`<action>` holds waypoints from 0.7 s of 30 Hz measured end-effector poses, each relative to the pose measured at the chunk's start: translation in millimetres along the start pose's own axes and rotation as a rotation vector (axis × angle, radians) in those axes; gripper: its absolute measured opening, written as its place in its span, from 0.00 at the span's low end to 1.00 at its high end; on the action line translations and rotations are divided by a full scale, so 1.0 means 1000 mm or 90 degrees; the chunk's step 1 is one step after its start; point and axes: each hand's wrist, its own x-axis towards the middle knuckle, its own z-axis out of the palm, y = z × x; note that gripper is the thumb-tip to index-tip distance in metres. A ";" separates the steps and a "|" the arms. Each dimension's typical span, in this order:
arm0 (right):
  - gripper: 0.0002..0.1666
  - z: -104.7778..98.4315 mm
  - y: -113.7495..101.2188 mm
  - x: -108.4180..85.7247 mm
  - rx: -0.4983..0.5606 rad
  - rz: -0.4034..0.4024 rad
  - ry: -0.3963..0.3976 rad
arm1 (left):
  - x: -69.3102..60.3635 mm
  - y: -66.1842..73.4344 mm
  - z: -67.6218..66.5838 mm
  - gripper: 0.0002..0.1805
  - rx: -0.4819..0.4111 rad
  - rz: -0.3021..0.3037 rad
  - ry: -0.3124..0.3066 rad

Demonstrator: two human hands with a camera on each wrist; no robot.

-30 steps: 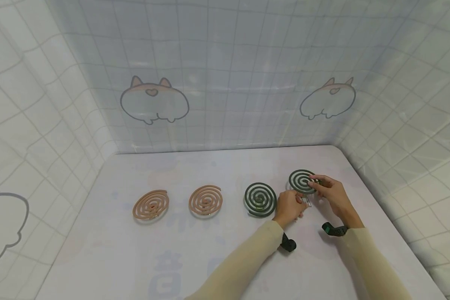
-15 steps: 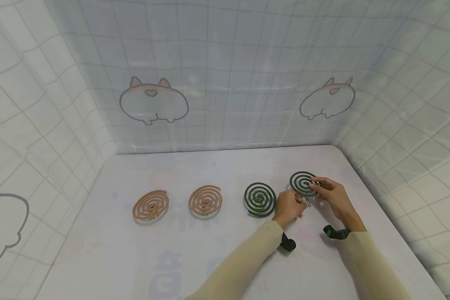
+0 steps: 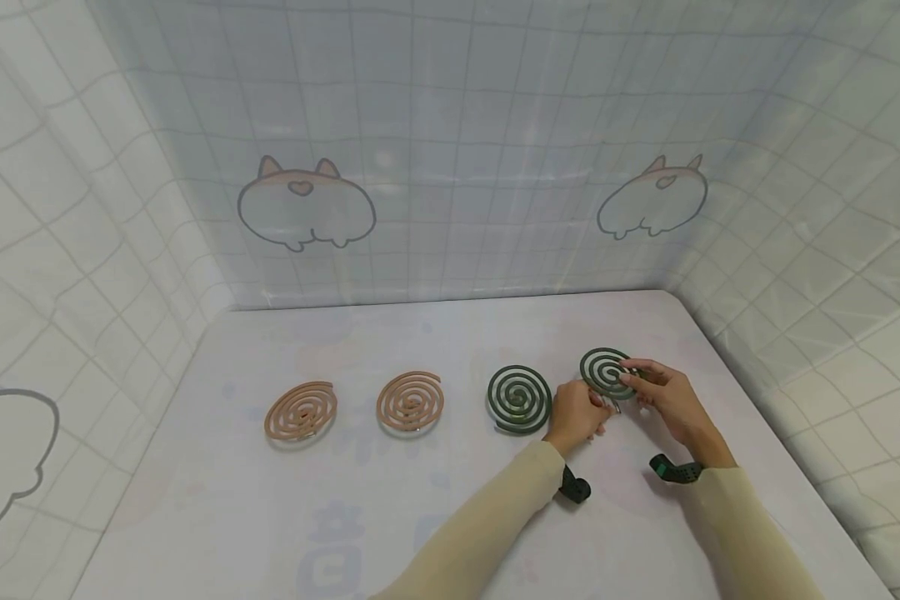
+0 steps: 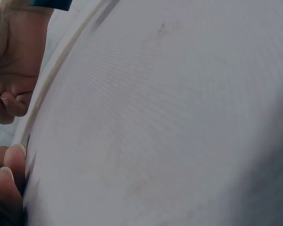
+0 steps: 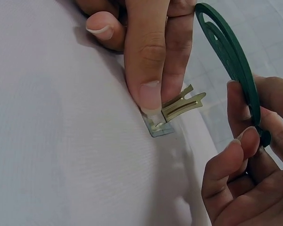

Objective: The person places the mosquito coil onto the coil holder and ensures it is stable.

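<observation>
In the head view my right hand pinches a green mosquito coil by its side, between thumb and fingers. The right wrist view shows this coil edge-on, raised above the table and tilted. My left hand is just below and left of it. Its thumb and a finger pinch a small metal coil stand at its flat base on the table; the stand's forked prong sticks up towards the coil, apart from it. The left wrist view shows mostly tabletop, with left fingertips at its edge.
A second green coil lies just left of my left hand. Two brown coils are farther left, slightly raised and tilted. The white table meets grid-patterned curtains at its back and sides.
My right hand has come slightly down and nearer with the green coil, which now covers more of the metal stand in the head view. My left hand has stayed in place.
</observation>
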 end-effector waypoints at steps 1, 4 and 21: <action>0.24 0.000 0.000 -0.001 0.003 -0.001 -0.003 | 0.000 0.000 0.000 0.17 0.001 0.000 0.003; 0.23 0.000 0.000 -0.002 0.011 -0.001 -0.007 | 0.000 -0.001 0.000 0.18 0.000 0.005 0.008; 0.26 -0.002 0.007 -0.002 -0.074 -0.020 -0.013 | 0.000 -0.002 0.000 0.18 0.006 0.018 0.008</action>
